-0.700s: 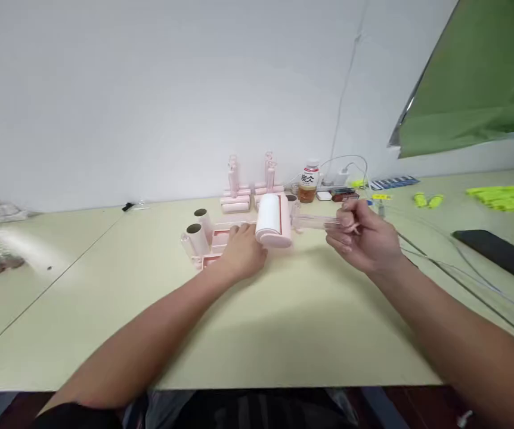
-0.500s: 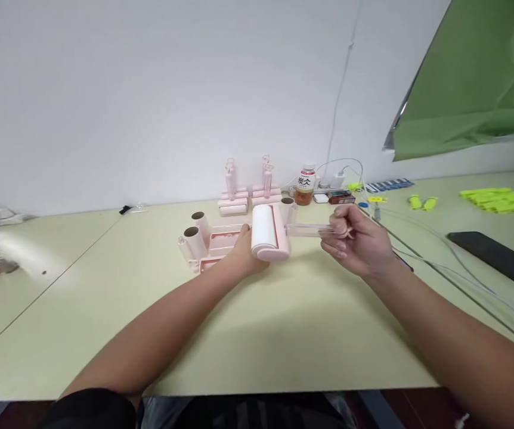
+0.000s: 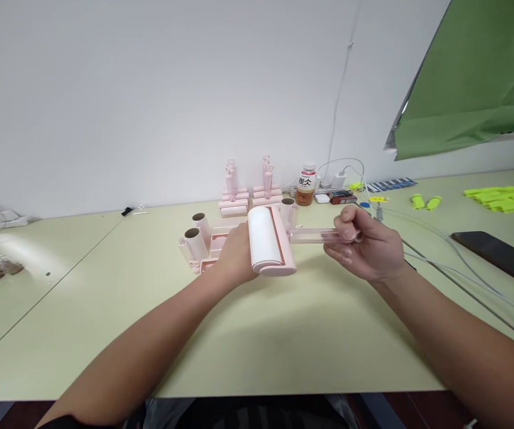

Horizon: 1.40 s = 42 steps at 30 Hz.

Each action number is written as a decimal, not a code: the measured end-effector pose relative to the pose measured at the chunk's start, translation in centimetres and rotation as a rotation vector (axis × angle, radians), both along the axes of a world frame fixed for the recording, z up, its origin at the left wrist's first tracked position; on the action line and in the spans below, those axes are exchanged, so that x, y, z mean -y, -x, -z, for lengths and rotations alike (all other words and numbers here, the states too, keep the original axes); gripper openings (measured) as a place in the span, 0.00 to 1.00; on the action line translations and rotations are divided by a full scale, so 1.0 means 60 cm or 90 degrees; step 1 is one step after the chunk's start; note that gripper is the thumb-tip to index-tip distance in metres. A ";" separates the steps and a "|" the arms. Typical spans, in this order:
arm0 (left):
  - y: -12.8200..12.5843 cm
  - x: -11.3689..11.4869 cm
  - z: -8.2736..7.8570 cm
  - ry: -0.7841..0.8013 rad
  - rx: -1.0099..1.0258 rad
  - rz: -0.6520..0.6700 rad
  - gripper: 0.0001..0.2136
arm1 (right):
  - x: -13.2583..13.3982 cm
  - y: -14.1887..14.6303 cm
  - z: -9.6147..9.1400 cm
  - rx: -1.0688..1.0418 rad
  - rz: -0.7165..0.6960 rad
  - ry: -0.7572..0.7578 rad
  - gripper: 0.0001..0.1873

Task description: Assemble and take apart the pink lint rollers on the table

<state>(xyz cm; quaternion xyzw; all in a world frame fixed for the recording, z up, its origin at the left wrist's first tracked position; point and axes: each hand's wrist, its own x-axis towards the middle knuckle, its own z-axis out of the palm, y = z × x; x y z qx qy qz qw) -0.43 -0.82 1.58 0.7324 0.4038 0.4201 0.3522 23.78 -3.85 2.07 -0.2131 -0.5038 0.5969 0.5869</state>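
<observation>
Lint roller point(image 3: 266, 239) between left hand point(image 3: 235, 257) and right hand point(image 3: 367, 245).

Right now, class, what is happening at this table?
A person holds a pink lint roller above the pale green table. The left hand grips the white roll end, while the right hand is closed around the clear handle, which sticks out sideways. Behind the left hand lie two spare rolls and pink roller parts. More pink pieces and a drink bottle stand by the wall, and a dark phone lies to the right.
</observation>
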 end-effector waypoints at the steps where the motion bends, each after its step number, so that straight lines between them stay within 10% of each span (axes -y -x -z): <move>1: 0.018 0.010 -0.004 -0.012 -0.050 -0.030 0.18 | 0.002 0.001 -0.002 0.008 -0.008 -0.013 0.09; 5: 0.085 0.034 -0.009 0.130 0.018 -0.178 0.26 | 0.012 0.007 -0.006 0.033 -0.030 -0.045 0.10; 12: 0.112 0.036 0.003 0.263 0.302 -0.073 0.21 | 0.011 0.006 0.000 0.045 -0.015 -0.072 0.10; 42: 0.092 0.040 0.028 0.240 0.204 0.027 0.33 | 0.005 0.020 0.029 0.092 -0.013 -0.053 0.11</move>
